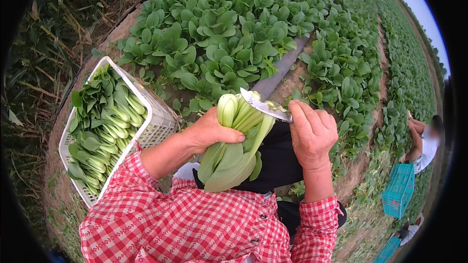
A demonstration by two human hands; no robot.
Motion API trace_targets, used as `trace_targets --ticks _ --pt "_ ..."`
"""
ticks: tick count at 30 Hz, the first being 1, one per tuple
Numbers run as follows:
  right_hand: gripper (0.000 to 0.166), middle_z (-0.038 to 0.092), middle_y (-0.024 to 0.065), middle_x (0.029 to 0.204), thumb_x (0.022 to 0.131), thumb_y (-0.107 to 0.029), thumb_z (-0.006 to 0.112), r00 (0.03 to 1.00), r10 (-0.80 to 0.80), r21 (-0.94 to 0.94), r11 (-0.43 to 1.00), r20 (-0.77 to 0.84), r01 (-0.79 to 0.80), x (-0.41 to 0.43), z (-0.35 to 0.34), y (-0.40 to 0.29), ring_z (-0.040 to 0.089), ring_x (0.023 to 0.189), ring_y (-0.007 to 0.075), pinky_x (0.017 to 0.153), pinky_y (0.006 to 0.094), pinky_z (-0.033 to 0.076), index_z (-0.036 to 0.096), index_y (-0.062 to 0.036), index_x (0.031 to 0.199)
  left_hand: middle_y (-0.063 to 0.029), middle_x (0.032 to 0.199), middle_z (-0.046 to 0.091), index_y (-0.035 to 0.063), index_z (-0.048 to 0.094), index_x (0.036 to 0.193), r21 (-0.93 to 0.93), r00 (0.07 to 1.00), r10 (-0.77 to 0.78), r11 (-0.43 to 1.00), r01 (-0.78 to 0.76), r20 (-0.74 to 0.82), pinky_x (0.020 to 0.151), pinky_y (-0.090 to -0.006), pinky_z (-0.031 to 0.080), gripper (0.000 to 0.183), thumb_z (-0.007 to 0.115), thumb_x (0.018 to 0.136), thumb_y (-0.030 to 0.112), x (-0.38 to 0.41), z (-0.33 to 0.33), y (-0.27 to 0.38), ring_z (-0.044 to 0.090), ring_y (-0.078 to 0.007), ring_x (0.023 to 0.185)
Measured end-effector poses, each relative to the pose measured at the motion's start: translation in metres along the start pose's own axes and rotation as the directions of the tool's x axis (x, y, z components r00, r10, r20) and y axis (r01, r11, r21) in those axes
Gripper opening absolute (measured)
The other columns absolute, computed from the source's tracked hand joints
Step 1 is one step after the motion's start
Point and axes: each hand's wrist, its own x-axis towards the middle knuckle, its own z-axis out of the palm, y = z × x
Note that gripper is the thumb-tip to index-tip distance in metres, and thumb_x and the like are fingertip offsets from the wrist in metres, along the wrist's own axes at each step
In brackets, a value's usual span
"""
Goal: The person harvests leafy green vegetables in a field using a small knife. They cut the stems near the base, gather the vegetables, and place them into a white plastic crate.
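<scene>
My left hand (208, 131) is closed around several heads of bok choy (234, 157), their pale stem bases pointing up and away from me and their leaves hanging toward my lap. In my right hand (313, 131) is a curved knife (261, 106), its handle mostly hidden by my fingers. The blade lies across the stem bases, at the lower ends of one head's stalks. To my left a white plastic crate (157, 128) holds rows of bok choy (113, 131), stems toward the right and leaves toward the left.
Growing bok choy (219, 25) fills the bed ahead, with a strip of dark film (285, 65) along its edge. Tall corn plants (36, 44) border the left. On the right a person (426, 142) crouches beside a teal crate (398, 190); another teal crate (388, 250) lies nearer.
</scene>
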Motion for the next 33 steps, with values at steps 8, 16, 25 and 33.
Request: trace_targets --ticks 8,16,25,33 --pt "0.033 0.069 0.0103 0.097 0.087 0.001 0.065 0.808 0.583 0.094 0.812 -0.089 -0.576 -0.038 -0.014 0.08 0.066 0.081 0.0134 0.074 0.0257 0.052 0.063 -0.0041 0.12 -0.0086 0.126 0.056 0.0037 0.042 0.135 0.006 0.999 0.04 0.999 -0.039 -0.034 0.099 -0.0384 0.045 0.079 0.077 0.065 0.003 -0.029 -0.024 0.008 0.055 -0.0204 0.115" --pt "0.034 0.064 0.006 0.107 0.096 -0.005 0.056 0.725 0.66 0.367 0.636 0.198 -0.679 -0.064 0.019 0.105 0.059 0.094 0.009 0.082 0.0236 0.048 0.054 0.0011 0.13 -0.0111 0.127 0.057 0.0038 0.044 0.135 -0.067 0.955 0.188 0.976 -0.208 -0.229 0.102 -0.0385 0.042 0.077 0.077 0.066 0.004 -0.094 -0.068 0.03 0.054 -0.0227 0.117" --pt "0.041 0.064 0.0085 0.105 0.096 -0.019 0.059 0.706 0.663 0.222 0.67 0.25 -0.708 -0.039 0.042 0.134 0.058 0.089 0.0118 0.075 0.0254 0.047 0.052 0.0043 0.129 -0.0106 0.106 0.065 0.0006 0.057 0.117 0.474 0.149 0.547 0.809 -0.348 -0.824 0.084 -0.0334 0.053 0.049 0.073 0.072 0.002 -0.329 -0.178 0.106 0.065 -0.0196 0.091" --pt "0.034 0.066 0.019 0.093 0.088 -0.026 0.067 0.772 0.604 -0.026 0.791 0.198 -0.611 -0.01 0.005 0.081 0.06 0.082 0.0288 0.077 0.0378 0.048 0.063 0.0034 0.104 -0.0221 0.116 0.063 -0.0008 0.054 0.117 0.05 -0.439 0.569 0.647 0.761 -0.696 0.094 -0.0389 0.049 0.069 0.077 0.061 0.032 -0.442 -0.3 0.147 0.06 -0.033 0.11"
